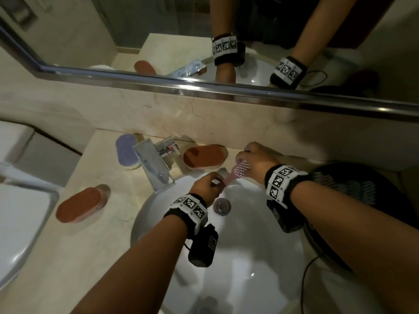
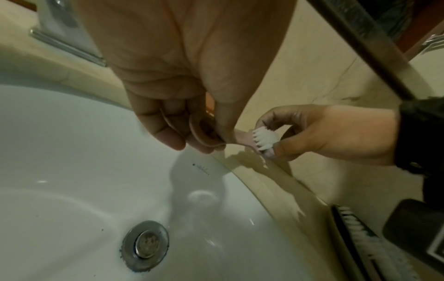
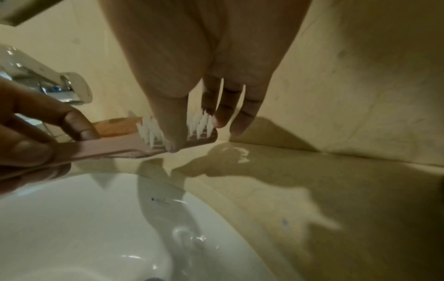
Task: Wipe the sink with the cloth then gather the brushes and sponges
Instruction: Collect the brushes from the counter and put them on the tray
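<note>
A beige marble counter [image 1: 74, 236] meets a marble backsplash [image 1: 158, 114] under a steel-framed mirror [image 1: 136, 30]. A chrome tap [image 1: 154, 166] stands left of the hands, a white toilet [image 1: 20, 207] farther left. Warm, dim light casts soft shadows.

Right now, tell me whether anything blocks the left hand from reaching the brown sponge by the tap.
Nothing visible blocks it, but the left hand is busy: its fingers pinch the handle of the pink brush, whose bristle end the right hand grips. The brown sponge lies just beyond on the counter, right of the tap.
</note>
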A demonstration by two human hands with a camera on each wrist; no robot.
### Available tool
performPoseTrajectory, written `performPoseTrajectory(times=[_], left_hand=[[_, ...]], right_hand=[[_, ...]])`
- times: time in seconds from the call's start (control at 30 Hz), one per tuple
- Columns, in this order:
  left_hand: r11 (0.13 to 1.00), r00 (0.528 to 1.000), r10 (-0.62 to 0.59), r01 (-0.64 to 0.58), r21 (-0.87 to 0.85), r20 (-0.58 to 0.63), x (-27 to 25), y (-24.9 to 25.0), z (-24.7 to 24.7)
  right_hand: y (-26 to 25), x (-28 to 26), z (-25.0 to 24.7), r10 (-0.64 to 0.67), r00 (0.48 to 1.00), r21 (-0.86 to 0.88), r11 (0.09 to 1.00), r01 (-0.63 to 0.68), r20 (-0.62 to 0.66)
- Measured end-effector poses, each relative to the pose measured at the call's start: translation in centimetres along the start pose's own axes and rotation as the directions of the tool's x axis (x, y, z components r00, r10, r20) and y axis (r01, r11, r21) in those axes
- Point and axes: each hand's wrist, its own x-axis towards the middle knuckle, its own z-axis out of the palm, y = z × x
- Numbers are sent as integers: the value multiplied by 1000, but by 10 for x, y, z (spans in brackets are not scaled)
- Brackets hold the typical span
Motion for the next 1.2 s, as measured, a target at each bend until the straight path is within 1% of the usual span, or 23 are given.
performPoseTrajectory(times=[0.07, 0.13, 0.2, 0.27, 0.3, 0.33, 0.4, 0.47, 0.53, 0.57, 0.63, 0.67, 0.7, 0.77, 0.87, 0.93, 0.97, 1.1, 1.2], left_hand=[[999, 1000, 30, -30, 16, 1, -10, 6, -2], [996, 998, 64, -64, 54, -1, -19, 11, -2], [991, 995, 98, -98, 89, 6, -30, 17, 0], [986, 991, 131, -132, 97, 16, -39, 24, 6], [986, 990, 142, -143, 88, 23, -42, 28, 10], [985, 988, 152, -154, 82, 34, -45, 32, 16], [982, 983, 168, -173, 72, 71, -51, 45, 30], [977, 976, 187, -197, 81, 114, -53, 60, 48], [968, 965, 210, -228, 104, 157, -56, 76, 71], [965, 960, 219, -240, 109, 175, -56, 83, 83], [957, 945, 247, -273, 100, 214, -57, 97, 111], [950, 936, 262, -294, 110, 235, -57, 103, 126], [938, 924, 279, -321, 135, 261, -59, 112, 142], [920, 909, 279, -345, 185, 309, -61, 125, 171], [919, 879, 272, -358, 166, 391, -67, 141, 206], [911, 866, 272, -372, 178, 419, -67, 150, 226], [915, 864, 264, -365, 171, 430, -66, 152, 234], [943, 849, 243, -321, 91, 469, -65, 159, 255], [936, 848, 246, -334, 114, 470, -63, 160, 262]], right_hand=[[2, -15, -8, -25, 1000, 11, 1000, 25, 16], [5, -35, -16, -7, 1000, 26, 1000, 6, 25], [12, -55, -23, 4, 1000, -16, 1000, -4, 13], [23, -74, -30, 48, 999, -49, 998, -48, -1], [28, -82, -32, 77, 997, -30, 997, -77, -11], [33, -91, -34, 98, 995, 19, 995, -97, -31], [49, -112, -35, 153, 987, 245, 959, -138, -40], [68, -133, -36, 202, 979, 474, 863, -175, -5], [90, -154, -38, 277, 961, 640, 734, -226, 21], [100, -162, -38, 324, 945, 727, 641, -245, 33], [117, -181, -38, 429, 901, 898, 374, -234, 56], [125, -189, -37, 463, 884, 946, 248, -207, 72], [133, -199, -38, 491, 867, 969, 157, -189, 90], [150, -213, -36, 530, 840, 981, 75, -178, 112], [167, -228, -31, 597, 791, 989, -35, -141, 134], [174, -235, -27, 589, 793, 987, -58, -149, 155], [175, -237, -26, 575, 800, 984, -55, -168, 168], [192, -240, -19, 585, 789, 979, -40, -201, 186], [203, -236, -15, 582, 794, 977, -6, -214, 178]])
